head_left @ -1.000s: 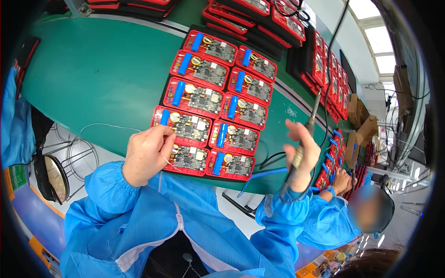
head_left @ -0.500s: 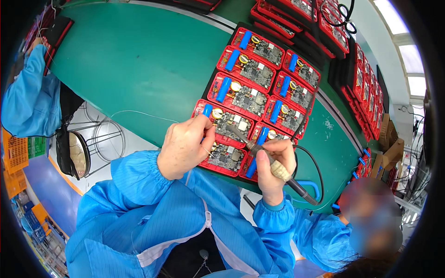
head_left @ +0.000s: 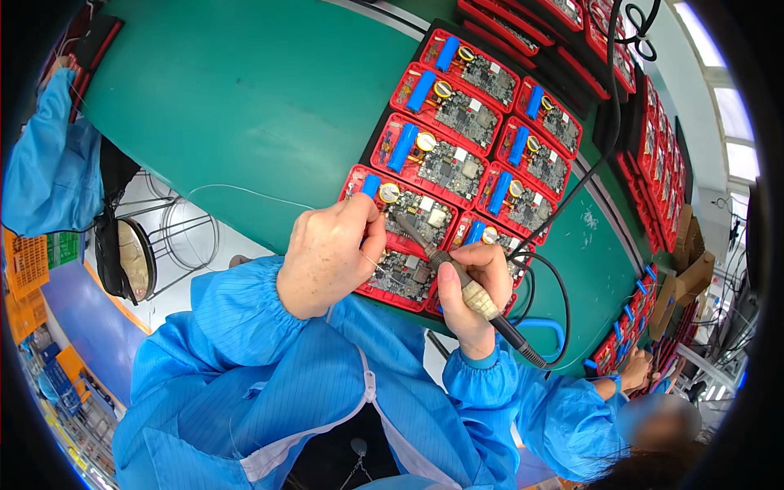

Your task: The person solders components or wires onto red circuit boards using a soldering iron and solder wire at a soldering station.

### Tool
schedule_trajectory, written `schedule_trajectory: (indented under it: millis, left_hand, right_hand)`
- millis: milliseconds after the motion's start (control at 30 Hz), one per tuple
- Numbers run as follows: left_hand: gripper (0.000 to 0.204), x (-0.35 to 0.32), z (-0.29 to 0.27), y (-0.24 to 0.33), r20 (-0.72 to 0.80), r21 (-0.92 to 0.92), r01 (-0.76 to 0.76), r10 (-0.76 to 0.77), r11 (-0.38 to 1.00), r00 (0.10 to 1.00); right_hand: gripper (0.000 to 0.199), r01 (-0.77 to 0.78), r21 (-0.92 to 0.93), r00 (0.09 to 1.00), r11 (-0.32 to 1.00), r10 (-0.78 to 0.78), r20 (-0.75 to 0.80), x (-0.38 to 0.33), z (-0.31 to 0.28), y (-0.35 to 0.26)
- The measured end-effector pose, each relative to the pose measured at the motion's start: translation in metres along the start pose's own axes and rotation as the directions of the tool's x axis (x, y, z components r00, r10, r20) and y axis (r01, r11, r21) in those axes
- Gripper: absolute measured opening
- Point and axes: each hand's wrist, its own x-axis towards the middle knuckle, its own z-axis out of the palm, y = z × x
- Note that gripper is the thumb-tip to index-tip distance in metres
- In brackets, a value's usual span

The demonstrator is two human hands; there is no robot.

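My left hand [head_left: 331, 257] is closed in a pinch on a thin solder wire [head_left: 253, 193]. The wire trails left over the table, and a short end pokes out below the fingertips. In my right hand [head_left: 472, 314] is a soldering iron [head_left: 479, 300] with pale wrapping round its grip. Its tip points up and left, over the circuit board [head_left: 420, 214] in a red case nearest my left fingers; contact is unclear. That case also holds a blue cylindrical cell [head_left: 371, 186] and a round yellow-rimmed coin cell [head_left: 389, 193]. My left hand partly covers the nearest case [head_left: 400, 273].
Several similar red cases [head_left: 445, 163] fill a black tray on the green table [head_left: 245, 98]. More loaded trays [head_left: 645, 163] are stacked at the right. The iron's black cable [head_left: 565, 314] loops beside my right hand. Co-workers' blue sleeves [head_left: 53, 163] show at left and lower right.
The view has shifted, so the cases appear farther right and up. My right hand and the iron have moved slightly left. A co-worker's hands now show at lower right.
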Motion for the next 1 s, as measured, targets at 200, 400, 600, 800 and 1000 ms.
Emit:
schedule_trajectory:
  millis: [200,400,600,800,1000]
  left_hand:
    - [0.012,0.0002,0.0002,0.0007,-0.007,-0.009,-0.005,0.005,1.0,1.0]
    - [0.014,0.0015,-0.0006,0.0009,0.012,0.015,-0.012,0.012,1.0,1.0]
    - [0.014,0.0011,-0.0001,0.0021,0.008,0.027,0.001,-0.001,1.0,1.0]
    - [0.014,0.0021,0.0008,0.0016,0.009,0.053,-0.013,0.013,0.999,1.0]
    - [0.014,0.0024,0.0015,0.0018,-0.002,0.052,-0.026,0.026,0.998,1.0]
  right_hand:
    - [0.023,0.021,-0.033,1.0,0.999,-0.021,0.0,-0.0005,0.0003,0.0021]
    - [0.023,0.046,-0.028,0.999,0.999,-0.046,-0.015,-0.0006,0.0022,0.0037]
    - [0.025,0.059,-0.042,0.998,0.997,-0.059,-0.001,-0.0013,0.0008,0.0034]
    - [0.024,0.089,0.007,0.995,0.996,-0.089,-0.044,-0.0007,-0.0003,0.0037]
    - [0.023,0.112,0.084,0.989,0.99,-0.103,-0.106,-0.0033,-0.0023,0.0012]
